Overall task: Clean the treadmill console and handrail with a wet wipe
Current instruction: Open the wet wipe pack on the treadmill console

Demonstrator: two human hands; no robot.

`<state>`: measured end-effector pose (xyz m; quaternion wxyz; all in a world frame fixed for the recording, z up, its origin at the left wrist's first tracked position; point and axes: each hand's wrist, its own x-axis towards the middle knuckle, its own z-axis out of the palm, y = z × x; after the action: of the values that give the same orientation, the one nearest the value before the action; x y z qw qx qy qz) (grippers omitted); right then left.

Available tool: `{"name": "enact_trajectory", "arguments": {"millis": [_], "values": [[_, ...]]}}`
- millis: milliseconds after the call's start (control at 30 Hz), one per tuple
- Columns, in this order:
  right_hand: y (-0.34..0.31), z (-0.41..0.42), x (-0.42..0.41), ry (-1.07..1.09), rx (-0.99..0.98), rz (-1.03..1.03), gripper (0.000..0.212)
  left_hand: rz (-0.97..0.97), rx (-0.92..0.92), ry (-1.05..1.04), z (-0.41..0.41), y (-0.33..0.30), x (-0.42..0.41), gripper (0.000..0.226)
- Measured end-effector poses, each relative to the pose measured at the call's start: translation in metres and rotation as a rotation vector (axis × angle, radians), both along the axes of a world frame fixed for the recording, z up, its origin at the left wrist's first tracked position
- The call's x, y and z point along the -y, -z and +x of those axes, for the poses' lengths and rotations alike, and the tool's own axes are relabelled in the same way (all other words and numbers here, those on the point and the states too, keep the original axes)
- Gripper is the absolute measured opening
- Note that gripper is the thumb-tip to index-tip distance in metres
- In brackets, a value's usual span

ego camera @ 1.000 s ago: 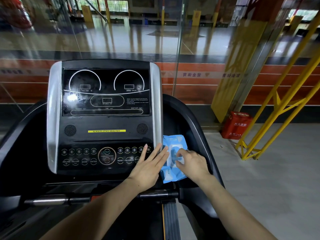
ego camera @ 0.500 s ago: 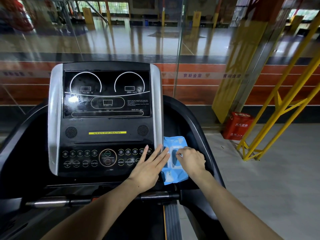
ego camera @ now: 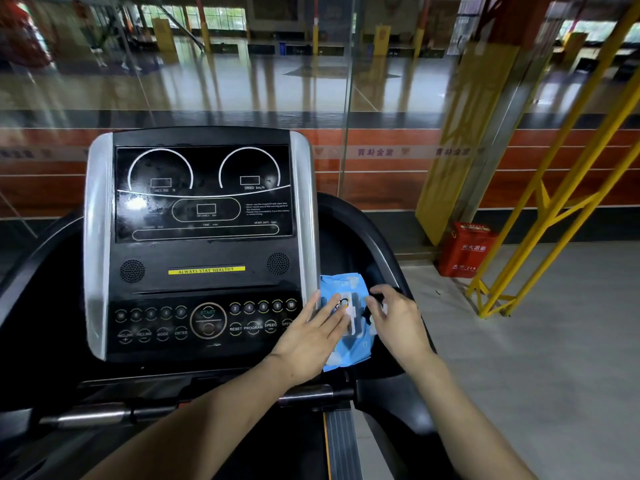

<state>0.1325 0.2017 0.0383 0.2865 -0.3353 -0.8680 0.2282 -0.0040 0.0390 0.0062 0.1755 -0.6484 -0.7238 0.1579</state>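
1. The treadmill console (ego camera: 202, 244) stands straight ahead of the person: a black face with silver side strips, two arc gauges on a dark display that shows smudges and a bright spot of glare, and a yellow strip reading "ALWAYS STAY HEALTHY" below it.
2. Lower on the console runs a row of round buttons around a large START dial (ego camera: 208, 320), with RESET, PROGRAM and SPEED labels to its right.
3. Just right of the console's silver edge, in the black side tray, lies a blue wet wipe pack (ego camera: 346, 323), its white flap area facing up.
4. The left hand (ego camera: 311, 341) lies flat and spread, palm down, fingers across the console's lower right corner and onto the pack's left side.
5. The right hand (ego camera: 398, 323) sits on the pack's right side with fingers curled at the flap; whether it actually pinches anything I cannot tell, since that part is blurred.
6. Below the console a handrail (ego camera: 104, 415), part metal and part black, crosses from left to right, partly hidden by the forearms.
7. Behind the console is a glass wall (ego camera: 242, 81) with a glossy sports floor beyond it and an orange-red band along its base.
8. To the right of the console, on the pale grey floor, stand a red box (ego camera: 465, 249) against a yellow-faced pillar, and a yellow steel frame (ego camera: 554, 209) beside it.
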Motion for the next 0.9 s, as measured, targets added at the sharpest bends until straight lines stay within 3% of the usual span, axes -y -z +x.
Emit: {"name": "enact_trajectory", "arguments": {"millis": [267, 500, 600, 767, 900], "values": [[-0.026, 0.014, 0.008, 0.010, -0.279, -0.459, 0.013, -0.261, -0.140, -0.075, 0.009, -0.012, -0.035, 0.063], [-0.033, 0.021, 0.012, 0.027, -0.350, -0.556, 0.030, -0.247, -0.077, -0.081, 0.015, -0.014, -0.034, 0.068], [-0.038, 0.021, 0.019, 0.016, -0.437, -0.558, 0.034, -0.134, 0.053, -0.044, 0.014, -0.024, -0.029, 0.061], [-0.066, 0.015, 0.034, -0.153, -0.531, -0.566, 0.028, 0.336, 0.347, -0.109, 0.002, -0.043, 0.010, 0.061], [-0.091, -0.011, 0.043, -0.245, -0.545, -0.565, 0.021, 0.426, 0.409, -0.221, -0.019, -0.066, 0.039, 0.060]]}}
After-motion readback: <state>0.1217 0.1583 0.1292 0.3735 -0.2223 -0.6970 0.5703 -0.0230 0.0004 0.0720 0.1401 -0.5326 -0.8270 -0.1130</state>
